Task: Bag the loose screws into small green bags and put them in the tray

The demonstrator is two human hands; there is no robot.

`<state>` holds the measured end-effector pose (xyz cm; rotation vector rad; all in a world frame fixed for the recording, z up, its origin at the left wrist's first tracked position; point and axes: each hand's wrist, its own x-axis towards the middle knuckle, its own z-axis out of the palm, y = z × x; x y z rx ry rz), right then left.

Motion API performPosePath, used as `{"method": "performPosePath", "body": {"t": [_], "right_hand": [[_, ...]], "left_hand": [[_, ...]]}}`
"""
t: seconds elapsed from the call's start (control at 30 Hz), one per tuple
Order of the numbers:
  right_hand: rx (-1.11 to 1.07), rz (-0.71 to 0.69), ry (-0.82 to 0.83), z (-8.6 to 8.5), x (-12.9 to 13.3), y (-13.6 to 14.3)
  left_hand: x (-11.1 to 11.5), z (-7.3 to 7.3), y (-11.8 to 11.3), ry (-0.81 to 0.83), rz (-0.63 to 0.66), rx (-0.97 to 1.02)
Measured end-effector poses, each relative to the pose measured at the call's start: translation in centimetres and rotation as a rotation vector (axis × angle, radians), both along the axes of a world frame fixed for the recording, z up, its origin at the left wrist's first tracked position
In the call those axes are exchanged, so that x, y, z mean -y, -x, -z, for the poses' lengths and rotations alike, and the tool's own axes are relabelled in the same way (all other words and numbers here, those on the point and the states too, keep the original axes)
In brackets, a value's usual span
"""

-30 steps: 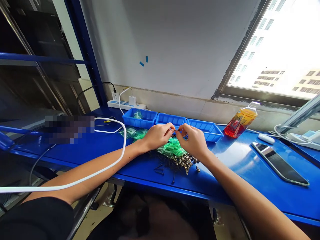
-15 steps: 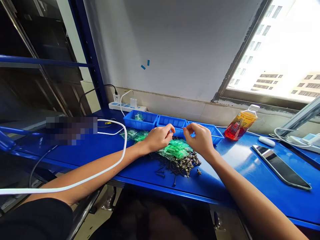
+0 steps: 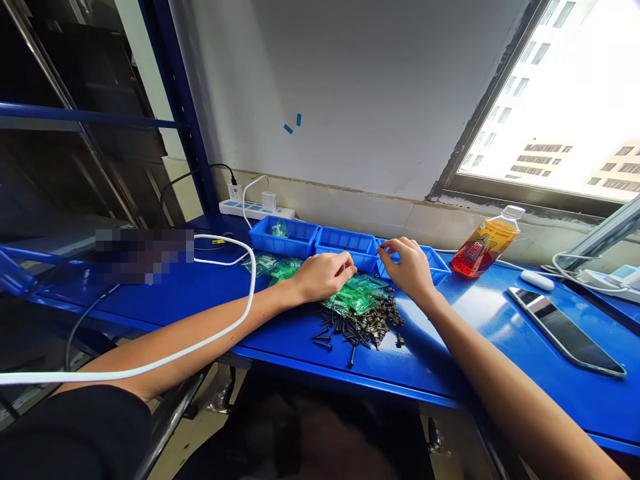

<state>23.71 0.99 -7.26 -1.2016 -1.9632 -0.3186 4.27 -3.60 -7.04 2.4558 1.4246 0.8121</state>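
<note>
My left hand hovers over the green plastic packets, its thumb and fingers pinched together; whatever is between them is hidden. In front of the middle and right blue bins, my right hand makes a pinch, with a tiny dark bit at its fingertips too small to name. A heap of brassy metal fittings lies below the packets. Dark screws are scattered at its left and front. Behind my hands stand the left bin, holding a small clear bag, the middle bin and the right bin.
A drink bottle leans at the right, near a phone and a white oval object. A white cable loops across my left forearm. The power strip lies against the wall.
My hands have moved apart. The right has shifted right and up toward the bins; the left has moved slightly right and lower over the packets. The view has shifted slightly.
</note>
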Motion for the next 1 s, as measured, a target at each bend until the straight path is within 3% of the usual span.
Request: {"method": "performPosePath", "body": {"t": [0.17, 0.3, 0.47, 0.6, 0.73, 1.0], "right_hand": [[0.022, 0.013, 0.041, 0.3, -0.2, 0.0], [0.005, 0.013, 0.033, 0.3, -0.1, 0.2], [0.06, -0.13, 0.002, 0.0, 1.6, 1.7], [0.231, -0.244, 0.19, 0.3, 3.0, 3.2], [0.269, -0.17, 0.381, 0.5, 3.4, 3.8], [0.377, -0.16, 0.418, 0.2, 3.5, 3.6]], "left_hand": [[-0.7, 0.4, 0.1, -0.071, -0.011, -0.125], [-1.1, 0.7, 0.3, -0.019, 0.024, -0.285], [-1.1, 0.6, 0.4, 0.001, 0.064, -0.329], [-1.2, 0.6, 0.4, -0.034, 0.078, -0.347], [-1.2, 0.5, 0.5, -0.032, 0.116, -0.356], [-1.2, 0.5, 0.6, -0.037, 0.158, -0.319]]}}
